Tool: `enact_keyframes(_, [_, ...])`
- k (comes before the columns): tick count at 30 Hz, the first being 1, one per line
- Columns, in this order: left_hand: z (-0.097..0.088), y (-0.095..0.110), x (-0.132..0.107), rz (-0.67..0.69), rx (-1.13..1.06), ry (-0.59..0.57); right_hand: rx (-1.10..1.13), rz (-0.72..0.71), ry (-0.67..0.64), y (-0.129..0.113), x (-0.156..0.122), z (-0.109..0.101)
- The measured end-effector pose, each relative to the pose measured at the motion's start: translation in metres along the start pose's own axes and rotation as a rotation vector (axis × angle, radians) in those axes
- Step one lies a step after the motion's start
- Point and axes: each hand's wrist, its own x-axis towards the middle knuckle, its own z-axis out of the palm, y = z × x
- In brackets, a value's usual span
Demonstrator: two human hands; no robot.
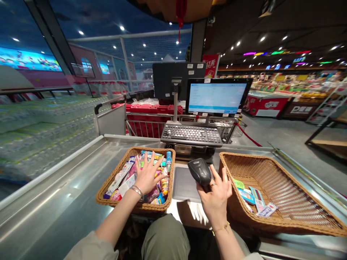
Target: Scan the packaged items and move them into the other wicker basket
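My left hand [148, 175] is spread over the left wicker basket [103, 191], its fingers apart above the packed goods. That basket is full of small colourful packages, among them a blue-capped bottle [168, 160] at the right rim. In my right hand [217, 196] is a black barcode scanner [200, 171], its head tilted up to the left above the counter between the baskets. To the right stands a larger wicker basket [284, 177] with a few packaged items, including a blue-and-white package [267, 209], at its near left.
A black keyboard [191, 133] sits beyond the counter's middle, below a lit monitor [218, 96]. Between the baskets lies a grey flat plate [186, 184]. The metal counter [78, 180] stretches out to the left. A shopping cart and red crates stand behind.
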Motion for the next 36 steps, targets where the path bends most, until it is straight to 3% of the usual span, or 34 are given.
enact_keyframes(8, [0.008,-0.033,-0.003,0.046,0.01,-0.028,0.011,-0.02,-0.019,-0.006,-0.003,0.008])
enact_keyframes(13, [0.011,-0.043,0.002,0.164,0.038,-0.063,0.002,-0.017,-0.052,-0.006,-0.004,0.013])
enact_keyframes(24, [0.018,-0.032,0.032,0.477,-0.037,-0.223,-0.005,-0.034,-0.045,-0.01,-0.004,0.018])
enact_keyframes(30, [0.025,-0.028,0.038,0.552,-0.056,-0.274,-0.022,-0.021,-0.064,-0.009,-0.004,0.02])
enact_keyframes(36, [0.025,-0.031,0.038,0.581,-0.081,-0.248,-0.02,-0.019,-0.067,-0.012,-0.003,0.02])
